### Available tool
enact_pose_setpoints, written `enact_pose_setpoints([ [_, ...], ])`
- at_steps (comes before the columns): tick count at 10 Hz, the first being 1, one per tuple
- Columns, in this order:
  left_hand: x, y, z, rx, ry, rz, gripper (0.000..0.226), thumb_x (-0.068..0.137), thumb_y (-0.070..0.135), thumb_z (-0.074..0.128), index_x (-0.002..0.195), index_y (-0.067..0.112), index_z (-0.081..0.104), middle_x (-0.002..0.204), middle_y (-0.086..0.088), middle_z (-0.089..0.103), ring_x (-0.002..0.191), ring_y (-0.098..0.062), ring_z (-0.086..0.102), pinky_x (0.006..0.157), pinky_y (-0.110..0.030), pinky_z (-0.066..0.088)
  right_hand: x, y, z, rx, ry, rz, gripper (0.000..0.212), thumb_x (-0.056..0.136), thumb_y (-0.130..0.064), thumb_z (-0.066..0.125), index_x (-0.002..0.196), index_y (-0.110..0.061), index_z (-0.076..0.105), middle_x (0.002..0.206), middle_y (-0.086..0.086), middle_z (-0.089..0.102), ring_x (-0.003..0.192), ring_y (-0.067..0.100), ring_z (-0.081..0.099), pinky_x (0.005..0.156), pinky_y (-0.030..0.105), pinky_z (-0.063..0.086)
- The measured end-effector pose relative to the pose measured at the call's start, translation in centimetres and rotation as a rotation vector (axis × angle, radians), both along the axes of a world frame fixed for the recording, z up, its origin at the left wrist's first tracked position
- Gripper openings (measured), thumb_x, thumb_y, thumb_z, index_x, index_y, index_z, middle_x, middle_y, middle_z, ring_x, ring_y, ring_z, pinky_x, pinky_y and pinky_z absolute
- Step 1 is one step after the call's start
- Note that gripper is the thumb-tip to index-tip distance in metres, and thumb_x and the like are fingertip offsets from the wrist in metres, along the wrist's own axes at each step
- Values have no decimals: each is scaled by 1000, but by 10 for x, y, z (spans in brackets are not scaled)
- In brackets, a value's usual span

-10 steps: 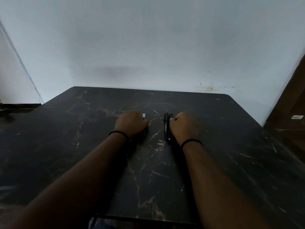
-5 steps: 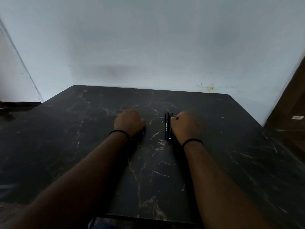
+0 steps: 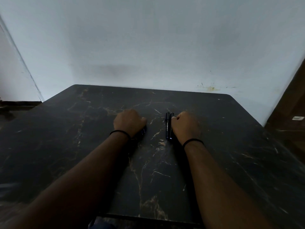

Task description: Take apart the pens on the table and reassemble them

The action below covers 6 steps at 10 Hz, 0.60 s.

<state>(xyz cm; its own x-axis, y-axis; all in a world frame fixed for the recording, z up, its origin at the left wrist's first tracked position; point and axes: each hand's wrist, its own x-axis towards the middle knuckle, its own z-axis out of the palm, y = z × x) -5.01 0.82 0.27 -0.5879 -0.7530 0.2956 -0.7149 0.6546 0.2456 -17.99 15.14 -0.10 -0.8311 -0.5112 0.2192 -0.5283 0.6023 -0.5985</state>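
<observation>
Two black pens (image 3: 167, 126) lie side by side on the dark marble table (image 3: 231, 146), pointing away from me. My right hand (image 3: 186, 126) sits just right of them with its fingers curled. Its thumb and fingertip pinch the nearer pen of the pair near its far end. My left hand (image 3: 129, 123) is closed in a fist over another dark pen (image 3: 144, 131). Only a short near end of that pen shows at the hand's right edge. Both wrists wear a thin black band.
A pale wall stands right behind the table's far edge. A brown wooden surface (image 3: 290, 116) rises at the right side. The table's near edge (image 3: 148, 217) lies between my forearms.
My left hand has closed further over its pen, so the far tip that showed beyond the knuckles is now hidden. My right hand and the two pens have stayed put.
</observation>
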Motion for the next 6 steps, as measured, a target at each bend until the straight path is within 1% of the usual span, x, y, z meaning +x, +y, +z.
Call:
enact_pose_setpoints([
  [1, 0, 1, 0, -7, 1, 6, 41, 85, 45, 52, 61, 12, 54, 64, -5, 53, 66, -28, 56, 60, -29, 42, 1, 1, 1, -9, -11, -6, 30, 98, -34, 51, 94, -8, 65, 89, 10, 65, 91, 32, 66, 79, 36, 51],
  [2, -1, 1, 0, -26, 9, 16, 42, 86, 47, 51, 64, 12, 58, 63, -4, 51, 64, -27, 52, 59, -29, 39, 0, 1, 0, -6, 0, -6, 33, 98, -34, 51, 90, -6, 67, 88, 14, 68, 87, 32, 67, 77, 37, 54],
  [3, 0, 1, -1, -36, 41, 23, 47, 88, 51, 49, 64, 11, 57, 65, -5, 52, 65, -28, 55, 59, -29, 40, 0, 1, 0, -34, -10, -18, 34, 99, -34, 49, 93, -5, 67, 95, 16, 70, 88, 32, 67, 80, 39, 55],
  [4, 2, 5, -2, -89, 99, 50, 48, 89, 55, 47, 66, 13, 55, 66, -5, 54, 64, -28, 54, 58, -30, 40, 4, 2, 1, -55, 17, -52, 32, 99, -33, 48, 97, -7, 67, 99, 14, 70, 92, 32, 66, 83, 38, 54],
  [5, 5, 9, 1, -183, 172, 64, 45, 90, 56, 47, 72, 16, 51, 68, -3, 51, 59, -23, 50, 54, -28, 33, 9, 6, 6, -126, 12, -87, 26, 99, -30, 48, 99, -12, 65, 101, 9, 68, 94, 29, 65, 86, 41, 54],
  [6, 10, 11, 0, -264, 214, 51, 45, 89, 56, 48, 84, 13, 58, 80, -7, 57, 68, -24, 53, 59, -30, 32, 15, 10, 6, -216, 76, -88, 21, 99, -27, 48, 94, -13, 63, 98, 7, 66, 88, 25, 63, 81, 41, 55],
])
